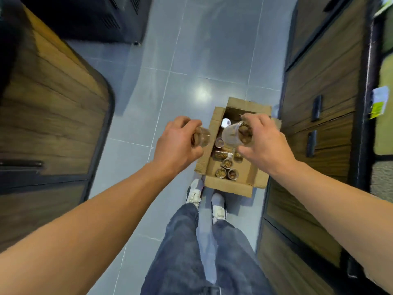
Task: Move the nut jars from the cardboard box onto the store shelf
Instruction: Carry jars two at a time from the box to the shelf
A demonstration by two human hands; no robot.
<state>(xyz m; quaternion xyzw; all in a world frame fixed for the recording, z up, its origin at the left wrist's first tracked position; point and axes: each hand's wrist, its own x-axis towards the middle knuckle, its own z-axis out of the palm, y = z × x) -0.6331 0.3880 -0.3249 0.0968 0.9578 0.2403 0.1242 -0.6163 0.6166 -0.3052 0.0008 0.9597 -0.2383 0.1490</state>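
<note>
Above the box [214,167] — jars [232,135] gripped, bases leftward.

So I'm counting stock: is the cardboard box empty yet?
Not empty. The cardboard box sits open on the floor with several nut jars visible inside it.

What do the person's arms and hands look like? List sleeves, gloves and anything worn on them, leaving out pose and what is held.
Both forearms are bare up to the frame edge, with no sleeve in view. The left hand and right hand wear no gloves. No watch, bracelet or ring shows on either wrist or on the visible fingers.
</note>
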